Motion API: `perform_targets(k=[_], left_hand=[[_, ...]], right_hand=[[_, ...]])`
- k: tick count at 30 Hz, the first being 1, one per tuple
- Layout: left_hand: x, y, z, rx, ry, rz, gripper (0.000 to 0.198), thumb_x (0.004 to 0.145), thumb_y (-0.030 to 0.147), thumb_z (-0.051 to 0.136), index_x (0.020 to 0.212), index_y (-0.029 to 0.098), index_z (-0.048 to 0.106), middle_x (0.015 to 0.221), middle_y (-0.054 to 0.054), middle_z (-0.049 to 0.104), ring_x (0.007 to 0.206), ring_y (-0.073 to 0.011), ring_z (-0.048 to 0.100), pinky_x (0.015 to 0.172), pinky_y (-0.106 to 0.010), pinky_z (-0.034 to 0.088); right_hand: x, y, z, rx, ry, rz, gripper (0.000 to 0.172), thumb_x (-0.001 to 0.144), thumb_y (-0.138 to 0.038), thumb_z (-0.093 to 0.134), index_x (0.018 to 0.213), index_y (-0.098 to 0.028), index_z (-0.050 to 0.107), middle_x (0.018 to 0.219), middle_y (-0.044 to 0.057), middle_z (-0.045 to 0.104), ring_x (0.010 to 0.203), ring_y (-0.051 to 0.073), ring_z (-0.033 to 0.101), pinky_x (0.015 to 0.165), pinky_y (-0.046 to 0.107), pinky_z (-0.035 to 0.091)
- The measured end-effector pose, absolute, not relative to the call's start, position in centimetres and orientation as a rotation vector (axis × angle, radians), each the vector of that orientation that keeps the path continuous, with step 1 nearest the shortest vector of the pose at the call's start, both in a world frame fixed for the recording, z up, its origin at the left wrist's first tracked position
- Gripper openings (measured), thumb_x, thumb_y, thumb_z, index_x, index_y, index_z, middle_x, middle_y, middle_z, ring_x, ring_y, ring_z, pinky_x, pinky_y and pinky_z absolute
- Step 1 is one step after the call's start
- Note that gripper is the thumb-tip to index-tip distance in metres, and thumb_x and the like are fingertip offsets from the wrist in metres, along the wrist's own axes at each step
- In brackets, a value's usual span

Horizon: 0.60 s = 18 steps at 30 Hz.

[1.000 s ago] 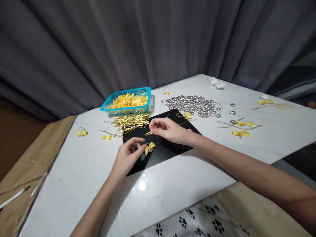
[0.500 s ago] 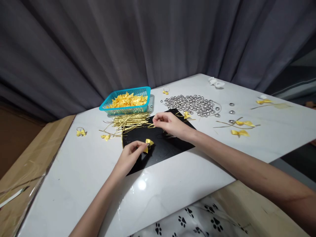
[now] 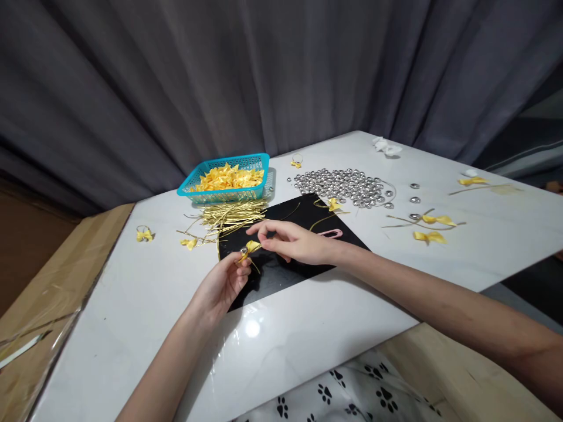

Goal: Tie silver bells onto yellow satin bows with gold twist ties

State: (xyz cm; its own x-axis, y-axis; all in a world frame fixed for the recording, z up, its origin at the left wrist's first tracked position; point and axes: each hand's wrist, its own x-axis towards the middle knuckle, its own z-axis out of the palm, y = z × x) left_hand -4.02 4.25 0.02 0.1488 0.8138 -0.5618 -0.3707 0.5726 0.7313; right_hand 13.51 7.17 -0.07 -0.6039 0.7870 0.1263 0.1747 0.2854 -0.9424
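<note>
My left hand (image 3: 223,287) pinches a yellow ribbon bow (image 3: 252,247) with a silver heart-like bead (image 3: 243,251) at its middle, held just above the black mat (image 3: 268,287). A thin gold wire end hangs below the bow. My right hand (image 3: 292,241) is at the bow's right tip, its index finger stretched over it and its thumb bent against the other fingers. What lies between those fingers is too small to make out. Beyond the right hand, a pink looped tool (image 3: 333,233) lies partly hidden on the mat, near a loose bow (image 3: 333,204).
A turquoise basket (image 3: 223,195) of yellow bows stands at the back, with a bundle of gold wires (image 3: 233,214) before it. Silver beads (image 3: 343,184) are heaped on the white table (image 3: 145,305). Bows with wires lie at right; a ringed bow (image 3: 143,234) sits at left.
My left hand has raised and turned the bow, so its bead now faces up. My right hand has come nearer, down to the bow, uncovering wires and the pink tool on the mat.
</note>
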Motion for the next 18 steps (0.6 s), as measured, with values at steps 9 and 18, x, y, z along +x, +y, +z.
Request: perform_targets(k=[9, 18], left_hand=[[-3.8, 3.8, 0.5, 0.523, 1.079, 0.855, 0.021, 0.083, 0.002, 0.040, 0.067, 0.010, 0.052, 0.056, 0.003, 0.045, 0.039, 0.0016, 0.037, 0.037, -0.006, 0.032], [-4.8, 3.9, 0.2, 1.035, 1.340, 0.986, 0.015, 0.074, 0.017, 0.057, 0.083, 0.017, 0.069, 0.065, 0.002, 0.053, 0.052, -0.0070, 0.041, 0.043, -0.013, 0.033]], right_hand=[[13.6, 7.4, -0.8, -0.704, -2.263, 0.866, 0.004, 0.085, -0.016, 0.050, 0.084, -0.014, 0.053, 0.071, -0.001, 0.052, 0.060, 0.009, 0.040, 0.057, 0.022, 0.033], [14.2, 7.8, 0.2, -0.829, -2.237, 0.881, 0.007, 0.082, -0.013, 0.049, 0.076, -0.015, 0.049, 0.062, -0.004, 0.042, 0.052, 0.007, 0.035, 0.051, 0.021, 0.029]])
